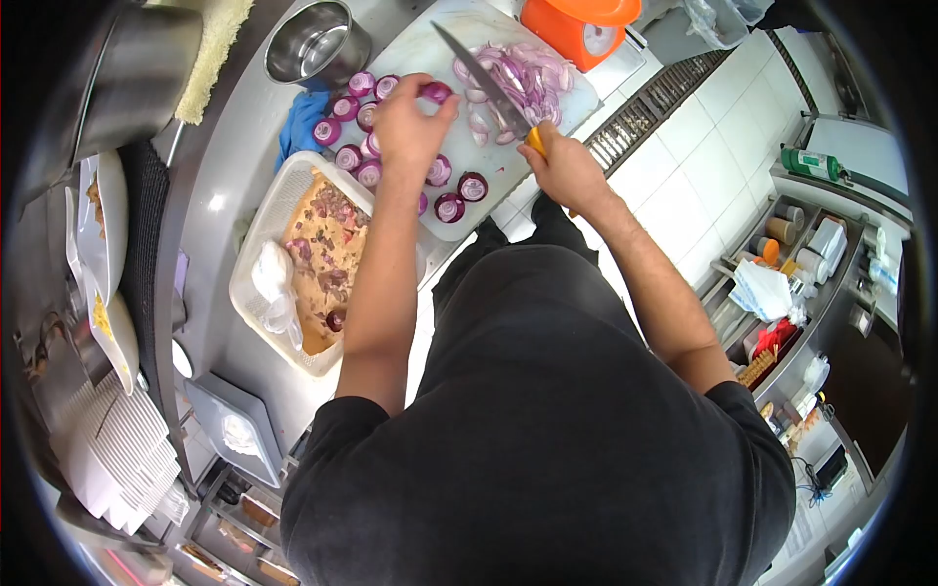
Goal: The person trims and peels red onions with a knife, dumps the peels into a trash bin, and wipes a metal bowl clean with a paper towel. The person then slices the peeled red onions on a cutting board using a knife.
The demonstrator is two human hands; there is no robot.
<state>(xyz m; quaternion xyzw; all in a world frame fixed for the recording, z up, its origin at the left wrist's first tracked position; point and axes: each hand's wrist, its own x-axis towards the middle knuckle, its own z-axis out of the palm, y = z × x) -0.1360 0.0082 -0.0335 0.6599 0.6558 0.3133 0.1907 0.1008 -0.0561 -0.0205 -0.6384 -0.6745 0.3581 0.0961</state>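
Observation:
My left hand (412, 125) pinches a red onion (436, 92) between its fingers, above the white cutting board (410, 41). In my right hand (567, 171) is a knife (486, 82) by its yellow handle, the long blade pointing away to the upper left. Sliced onion (523, 83) lies in a loose pile on the board, to the right of the blade. Several peeled red onions with cut ends sit around my left hand, some partly hidden by it. Two more onions (461, 197) rest near the board's close edge.
A metal pot (318, 44) and a blue cloth-like item (301, 127) are left of the board. Beside my left forearm stands a white basket (256, 210) with onion skins and a plastic bag. An orange scale (576, 29) stands at the board's far right.

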